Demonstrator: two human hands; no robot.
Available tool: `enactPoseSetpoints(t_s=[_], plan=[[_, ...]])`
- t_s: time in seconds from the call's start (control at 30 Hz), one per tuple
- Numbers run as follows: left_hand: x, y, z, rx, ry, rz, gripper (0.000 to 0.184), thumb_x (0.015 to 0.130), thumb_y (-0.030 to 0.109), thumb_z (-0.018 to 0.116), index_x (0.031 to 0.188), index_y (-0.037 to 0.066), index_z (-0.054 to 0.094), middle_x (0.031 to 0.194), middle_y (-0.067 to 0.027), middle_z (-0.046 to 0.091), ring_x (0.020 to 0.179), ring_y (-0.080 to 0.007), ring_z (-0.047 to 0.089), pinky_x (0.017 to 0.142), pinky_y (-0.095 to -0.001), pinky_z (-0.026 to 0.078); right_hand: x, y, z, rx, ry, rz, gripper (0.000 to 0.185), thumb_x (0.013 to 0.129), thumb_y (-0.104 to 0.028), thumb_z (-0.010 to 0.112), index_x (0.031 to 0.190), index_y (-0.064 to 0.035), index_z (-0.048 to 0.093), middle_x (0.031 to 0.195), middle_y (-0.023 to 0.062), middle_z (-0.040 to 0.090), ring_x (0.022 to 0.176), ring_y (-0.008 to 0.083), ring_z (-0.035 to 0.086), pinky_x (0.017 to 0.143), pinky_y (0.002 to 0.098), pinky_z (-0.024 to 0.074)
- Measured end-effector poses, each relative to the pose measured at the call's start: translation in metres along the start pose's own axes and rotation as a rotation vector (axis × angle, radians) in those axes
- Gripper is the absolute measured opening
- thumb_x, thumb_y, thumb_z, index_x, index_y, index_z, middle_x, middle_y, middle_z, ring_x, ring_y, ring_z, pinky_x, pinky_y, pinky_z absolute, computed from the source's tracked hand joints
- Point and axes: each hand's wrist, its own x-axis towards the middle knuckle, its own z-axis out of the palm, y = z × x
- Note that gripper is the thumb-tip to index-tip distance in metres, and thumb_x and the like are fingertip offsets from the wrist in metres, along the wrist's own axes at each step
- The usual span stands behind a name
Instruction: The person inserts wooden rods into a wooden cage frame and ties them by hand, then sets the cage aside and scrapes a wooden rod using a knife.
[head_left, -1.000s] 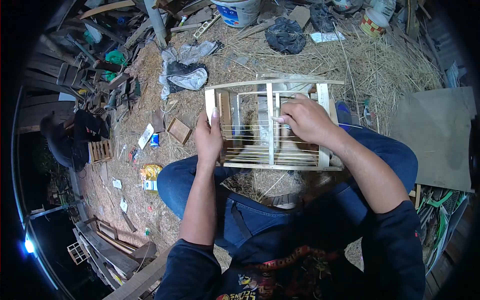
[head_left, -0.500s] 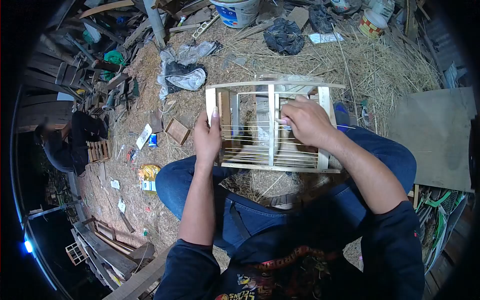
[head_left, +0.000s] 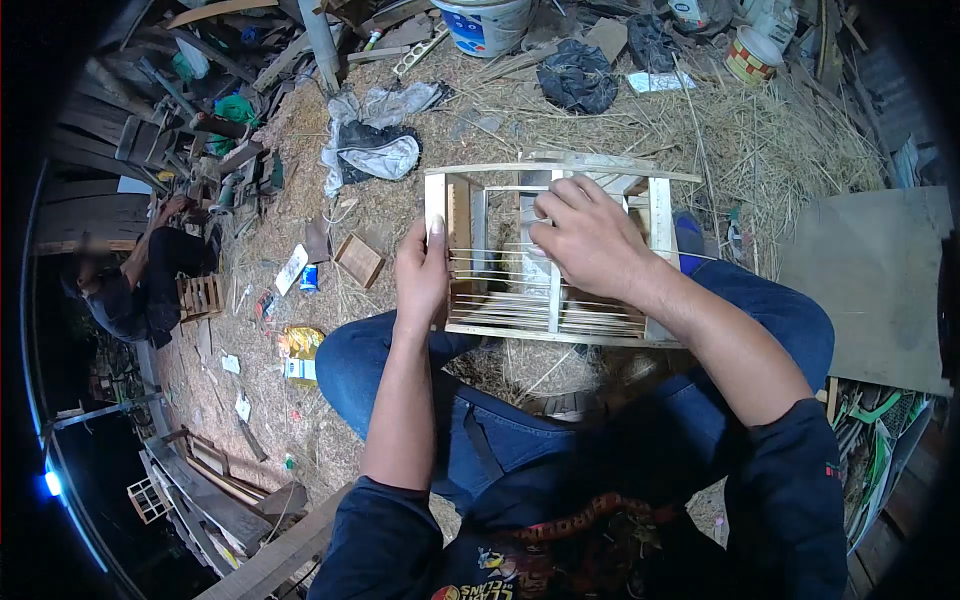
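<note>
A small wooden cage frame point(head_left: 436, 205) with thin sticks point(head_left: 500, 310) across its lower part rests over my lap. My left hand point(head_left: 422, 272) is closed around its left post, thumb lying along the front. At the middle upright slat point(head_left: 556, 290), my right hand point(head_left: 592, 232) has its fingers curled and pressed together; its fingertips are turned inward, and what they pinch is hidden. The sticks run sideways through the slat, packed closely near the bottom rail and spaced wider above. A thin stick end pokes out right of the frame, below my right wrist.
A co-worker point(head_left: 130, 285) sits at the far left beside a slatted wooden piece point(head_left: 200, 297). Straw-strewn ground holds a small wooden box point(head_left: 358, 260), a blue can point(head_left: 309, 278), a yellow packet point(head_left: 300, 352), rags point(head_left: 375, 150) and a white bucket point(head_left: 485, 25). A flat board point(head_left: 870, 280) lies right.
My right hand has moved left and slightly up to the middle slat. My left hand keeps its hold on the post. The co-worker's arm is now raised. The view has shifted slightly.
</note>
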Motion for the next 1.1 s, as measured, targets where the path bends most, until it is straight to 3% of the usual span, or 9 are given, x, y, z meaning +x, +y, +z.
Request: enactPoseSetpoints(t_s=[0.03,0.1,0.2,0.33,0.73,0.87,0.93,1.03,1.1], plan=[[0.000,0.000,0.000,-0.068,-0.005,0.025,0.034,0.115,0.029,0.053,0.121,-0.002,0.068,0.086,-0.0063,0.066,0.081,-0.0110,0.057,0.076,-0.0329,0.050,0.001,-0.001,0.001,0.000,0.001,-0.001,0.016,0.088,-0.020,0.078,0.099,-0.0084,0.075,0.103,0.0061,0.062,0.110,0.0259,0.057,0.106,0.0442,0.0458],[0.002,-0.005,-0.002,-0.093,-0.032,0.013,0.034,0.115,0.027,0.052,0.123,-0.002,0.067,0.091,-0.0065,0.068,0.086,-0.0108,0.058,0.080,-0.0321,0.051,0.004,-0.005,0.001,0.007,-0.089,0.075,0.010,0.084,-0.009,0.073,0.091,-0.0088,0.078,0.108,0.0069,0.065,0.119,0.0254,0.057,0.119,0.0461,0.0378],[0.003,-0.010,-0.003,-0.173,-0.076,-0.036,0.034,0.116,0.026,0.051,0.127,-0.002,0.066,0.100,-0.0062,0.070,0.093,-0.0102,0.059,0.086,-0.0305,0.051,0.007,-0.005,0.001,0.075,-0.123,0.122,0.008,0.084,-0.009,0.074,0.091,-0.0083,0.078,0.105,0.0063,0.066,0.121,0.0250,0.056,0.123,0.0518,0.0324],[0.002,-0.001,0.003,-0.371,-0.104,-0.124,0.035,0.117,0.026,0.050,0.130,-0.002,0.066,0.106,-0.0040,0.071,0.096,-0.0087,0.059,0.087,-0.0286,0.050,0.013,-0.005,0.000,0.091,-0.195,0.157,0.008,0.085,-0.008,0.075,0.092,-0.0082,0.079,0.102,0.0052,0.067,0.120,0.0241,0.056,0.126,0.0554,0.0283],[0.006,0.002,-0.001,-0.247,-0.091,-0.151,0.044,0.117,0.032,0.049,0.138,-0.004,0.064,0.113,-0.0059,0.073,0.100,-0.0078,0.062,0.089,-0.0271,0.051,0.025,-0.007,0.005,0.114,-0.227,0.174,0.014,0.088,-0.005,0.069,0.098,-0.0054,0.077,0.096,0.0051,0.074,0.116,0.0225,0.060,0.128,0.0598,0.0227],[0.007,-0.001,0.001,-0.211,-0.076,-0.142,0.045,0.117,0.032,0.049,0.138,-0.004,0.064,0.112,-0.0052,0.073,0.099,-0.0072,0.061,0.089,-0.0268,0.050,0.027,-0.007,0.007,0.151,-0.252,0.192,0.014,0.088,-0.004,0.067,0.098,-0.0050,0.077,0.095,0.0057,0.076,0.115,0.0232,0.062,0.128,0.0595,0.0231],[0.007,-0.001,0.003,-0.183,-0.015,-0.073,0.038,0.117,0.032,0.050,0.123,-0.002,0.067,0.092,-0.0029,0.068,0.085,-0.0075,0.056,0.076,-0.0292,0.050,0.028,-0.008,0.008,0.158,-0.265,0.201,0.014,0.088,-0.004,0.067,0.097,-0.0049,0.077,0.096,0.0060,0.076,0.115,0.0232,0.062,0.128,0.0592,0.0232],[0.006,0.006,-0.003,-0.126,-0.067,-0.156,0.036,0.116,0.031,0.051,0.116,-0.001,0.067,0.085,-0.0003,0.062,0.080,-0.0071,0.052,0.072,-0.0294,0.047,0.029,-0.008,0.006,0.156,-0.285,0.210,0.013,0.088,-0.005,0.067,0.098,-0.0049,0.077,0.096,0.0067,0.077,0.115,0.0233,0.062,0.128,0.0585,0.0228],[0.007,0.002,0.000,-0.127,-0.050,-0.101,0.036,0.116,0.031,0.051,0.113,-0.001,0.067,0.083,0.0006,0.060,0.078,-0.0071,0.051,0.070,-0.0295,0.046,0.030,-0.008,0.007,0.147,-0.294,0.211,0.013,0.089,-0.005,0.068,0.099,-0.0047,0.076,0.096,0.0069,0.077,0.115,0.0238,0.062,0.128,0.0579,0.0226]])
